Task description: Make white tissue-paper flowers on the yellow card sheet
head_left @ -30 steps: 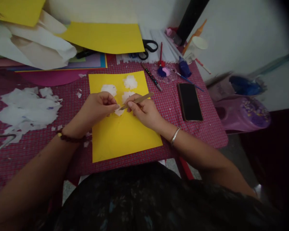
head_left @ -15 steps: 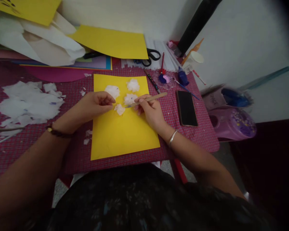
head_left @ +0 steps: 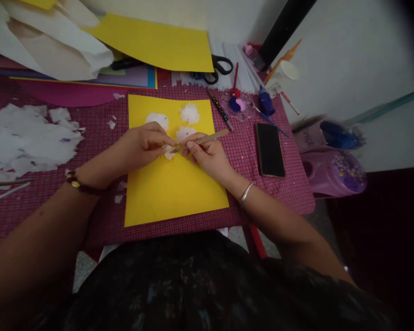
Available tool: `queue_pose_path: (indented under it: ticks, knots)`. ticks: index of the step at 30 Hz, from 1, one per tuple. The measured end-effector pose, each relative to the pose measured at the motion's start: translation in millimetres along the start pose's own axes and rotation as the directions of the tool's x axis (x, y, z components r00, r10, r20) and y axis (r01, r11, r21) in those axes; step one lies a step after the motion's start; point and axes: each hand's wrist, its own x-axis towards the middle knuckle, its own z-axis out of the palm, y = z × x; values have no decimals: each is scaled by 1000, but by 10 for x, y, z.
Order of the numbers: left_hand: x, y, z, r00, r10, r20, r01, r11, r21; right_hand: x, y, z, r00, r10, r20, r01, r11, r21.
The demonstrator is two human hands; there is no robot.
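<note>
A yellow sheet (head_left: pixel 172 184) lies on the red checked cloth in front of me. Several white tissue tufts (head_left: pixel 189 113) sit on its upper half. My right hand (head_left: pixel 207 156) is closed on a thin wooden stick (head_left: pixel 210 137) whose tip points left at a small white tuft (head_left: pixel 169 154). My left hand (head_left: pixel 141 146) has its fingers pinched together right at that tuft, touching it beside the stick's tip.
Torn white tissue (head_left: pixel 27 140) is piled at the left. A black phone (head_left: pixel 269 149), a paint palette (head_left: pixel 237 105), a blue bottle (head_left: pixel 265 101), scissors (head_left: pixel 215 69) and more yellow paper (head_left: pixel 152 41) lie around. A purple container (head_left: pixel 334 172) stands off the table's right edge.
My left hand has moved right and pinched onto the small tuft. The stick's tip has swung back down to it. The view has shifted slightly.
</note>
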Motion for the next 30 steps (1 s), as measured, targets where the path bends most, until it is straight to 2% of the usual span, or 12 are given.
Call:
queue_pose_path:
  ticks: [6, 11, 14, 17, 22, 30]
  knots:
    - [-9, 3, -19, 1000, -2, -3, 2, 1000, 0, 24, -16, -5, 998, 46, -39, -44, 998, 54]
    - [-3, -4, -16, 991, 119, 68, -126, 985, 115, 39, -27, -43, 991, 48, -128, -31, 991, 132]
    - [20, -24, -19, 979, 166, 118, -188, 961, 201, 41, -10, -61, 990, 18, -139, 5, 987, 160]
    - [58, -69, -21, 976, 182, 121, -208, 944, 255, 34, -3, -70, 993, 5, -119, 14, 986, 163]
    - [99, -109, -6, 990, 116, 84, -136, 945, 296, 9, -27, -51, 999, -32, -15, 34, 992, 120]
    - [93, -45, 4, 1000, 22, 17, -26, 947, 321, -4, -12, -35, 992, -111, 60, 111, 994, 3]
